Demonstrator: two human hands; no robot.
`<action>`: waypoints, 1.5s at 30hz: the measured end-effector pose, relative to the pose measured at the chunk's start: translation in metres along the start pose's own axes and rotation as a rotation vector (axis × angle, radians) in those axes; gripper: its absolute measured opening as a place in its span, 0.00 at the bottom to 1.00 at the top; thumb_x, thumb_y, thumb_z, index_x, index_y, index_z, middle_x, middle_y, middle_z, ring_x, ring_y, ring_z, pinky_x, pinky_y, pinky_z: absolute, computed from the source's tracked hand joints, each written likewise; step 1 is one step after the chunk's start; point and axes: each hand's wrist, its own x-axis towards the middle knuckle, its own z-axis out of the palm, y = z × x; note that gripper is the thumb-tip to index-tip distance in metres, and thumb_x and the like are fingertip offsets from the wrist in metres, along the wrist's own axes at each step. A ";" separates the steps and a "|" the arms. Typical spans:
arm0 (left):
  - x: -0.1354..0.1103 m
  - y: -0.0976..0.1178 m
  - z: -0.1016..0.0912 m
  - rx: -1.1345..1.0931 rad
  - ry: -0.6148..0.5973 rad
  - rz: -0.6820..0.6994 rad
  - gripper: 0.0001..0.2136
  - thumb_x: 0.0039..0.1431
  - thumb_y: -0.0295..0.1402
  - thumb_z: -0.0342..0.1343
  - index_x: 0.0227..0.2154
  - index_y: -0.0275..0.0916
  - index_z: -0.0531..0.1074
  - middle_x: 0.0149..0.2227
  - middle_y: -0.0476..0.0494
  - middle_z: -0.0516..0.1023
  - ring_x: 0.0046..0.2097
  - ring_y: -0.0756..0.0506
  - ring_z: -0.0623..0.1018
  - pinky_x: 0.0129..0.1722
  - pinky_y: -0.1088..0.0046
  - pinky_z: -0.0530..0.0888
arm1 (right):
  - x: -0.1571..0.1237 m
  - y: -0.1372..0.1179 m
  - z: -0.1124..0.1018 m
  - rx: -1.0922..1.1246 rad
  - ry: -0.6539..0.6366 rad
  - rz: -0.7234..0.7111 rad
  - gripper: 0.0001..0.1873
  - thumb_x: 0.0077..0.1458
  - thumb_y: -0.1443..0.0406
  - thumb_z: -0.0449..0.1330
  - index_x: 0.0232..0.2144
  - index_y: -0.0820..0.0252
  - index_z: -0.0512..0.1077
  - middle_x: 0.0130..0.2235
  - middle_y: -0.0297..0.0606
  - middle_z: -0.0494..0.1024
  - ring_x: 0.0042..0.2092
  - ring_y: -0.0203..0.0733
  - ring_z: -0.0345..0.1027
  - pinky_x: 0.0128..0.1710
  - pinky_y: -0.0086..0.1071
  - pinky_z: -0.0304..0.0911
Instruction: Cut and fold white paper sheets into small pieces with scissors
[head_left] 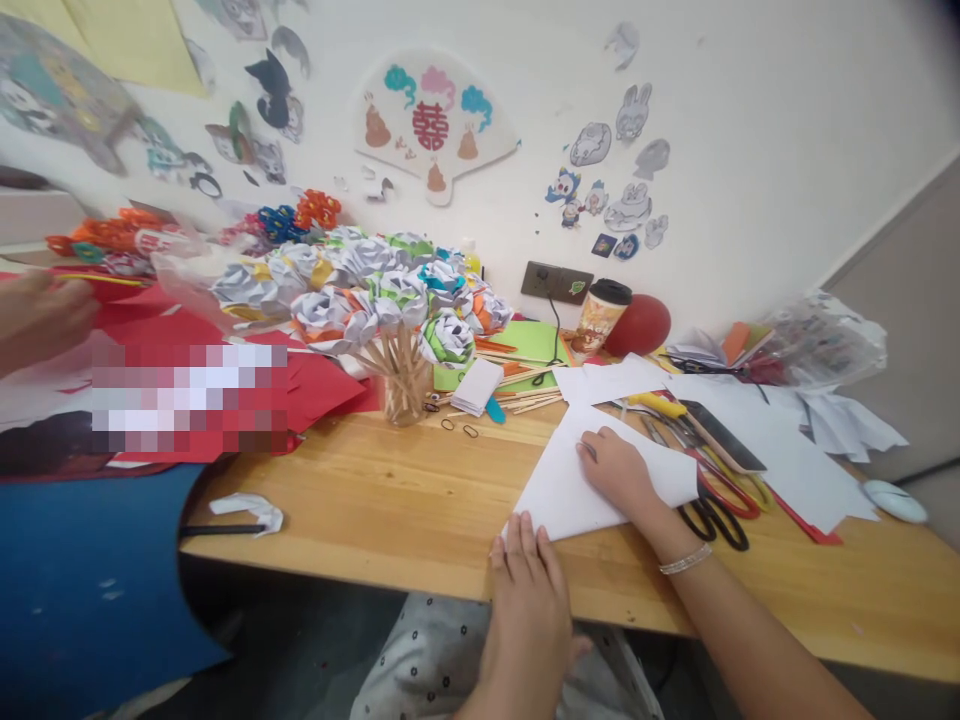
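A white sheet of paper (562,485), folded into a triangle, lies on the wooden table (390,500) near its front edge. My left hand (529,605) rests flat at the table's edge, its stretched fingertips touching the paper's near corner. My right hand (619,470) lies palm down on the paper's right part, fingers pressing it flat; a bracelet circles that wrist. Neither hand holds anything.
Scissors (716,505) and more white sheets (787,450) lie just right of my right hand. A jar of sticks (405,385) with paper roses (375,285) stands behind, with a coffee cup (600,315) and a red ball (641,325). Another person's hand (37,315) shows at far left above red paper (315,385).
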 end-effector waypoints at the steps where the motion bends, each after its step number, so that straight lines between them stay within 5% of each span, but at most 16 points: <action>1: 0.000 0.001 -0.004 0.012 0.003 -0.006 0.41 0.32 0.52 0.60 0.48 0.26 0.66 0.52 0.22 0.64 0.53 0.30 0.65 0.48 0.51 0.65 | 0.000 0.000 0.000 -0.002 0.000 -0.001 0.13 0.57 0.62 0.44 0.33 0.59 0.67 0.32 0.38 0.68 0.34 0.41 0.65 0.29 0.30 0.51; 7: 0.002 -0.002 -0.011 0.102 0.142 -0.021 0.15 0.50 0.31 0.54 0.42 0.32 0.72 0.47 0.29 0.71 0.49 0.35 0.71 0.41 0.58 0.72 | 0.000 -0.001 0.001 -0.002 -0.005 0.010 0.13 0.58 0.62 0.44 0.33 0.61 0.67 0.32 0.37 0.68 0.34 0.40 0.64 0.31 0.31 0.53; 14: 0.006 -0.012 -0.020 0.026 -0.032 0.096 0.31 0.36 0.45 0.63 0.45 0.32 0.69 0.51 0.27 0.65 0.51 0.33 0.68 0.41 0.57 0.72 | -0.002 -0.002 -0.003 0.014 -0.011 0.042 0.11 0.58 0.61 0.48 0.34 0.62 0.66 0.35 0.35 0.69 0.34 0.38 0.64 0.35 0.36 0.59; 29: 0.008 -0.017 -0.008 0.074 0.072 0.145 0.27 0.37 0.47 0.61 0.40 0.35 0.72 0.52 0.27 0.66 0.53 0.35 0.67 0.43 0.57 0.69 | 0.002 -0.007 -0.014 0.019 -0.048 0.030 0.11 0.56 0.63 0.52 0.39 0.63 0.67 0.39 0.37 0.72 0.37 0.39 0.68 0.36 0.38 0.65; 38: 0.009 -0.015 0.000 0.103 0.142 0.161 0.33 0.36 0.47 0.60 0.47 0.35 0.68 0.51 0.23 0.67 0.51 0.31 0.68 0.42 0.53 0.68 | -0.002 -0.017 -0.016 0.012 0.088 0.074 0.09 0.55 0.63 0.53 0.35 0.64 0.68 0.36 0.36 0.72 0.36 0.38 0.67 0.36 0.38 0.64; 43: 0.014 -0.020 0.015 0.252 0.166 0.219 0.28 0.36 0.41 0.61 0.44 0.38 0.70 0.47 0.27 0.73 0.48 0.31 0.71 0.40 0.54 0.69 | -0.010 -0.052 -0.029 0.045 0.249 0.072 0.10 0.53 0.75 0.49 0.39 0.69 0.66 0.40 0.49 0.70 0.44 0.49 0.61 0.45 0.46 0.54; 45: 0.015 -0.023 0.019 0.262 0.172 0.241 0.25 0.38 0.39 0.61 0.43 0.38 0.71 0.47 0.27 0.73 0.48 0.31 0.72 0.41 0.56 0.69 | -0.018 -0.067 -0.031 0.084 0.284 -0.011 0.10 0.53 0.74 0.50 0.38 0.65 0.66 0.40 0.46 0.70 0.42 0.47 0.60 0.44 0.42 0.55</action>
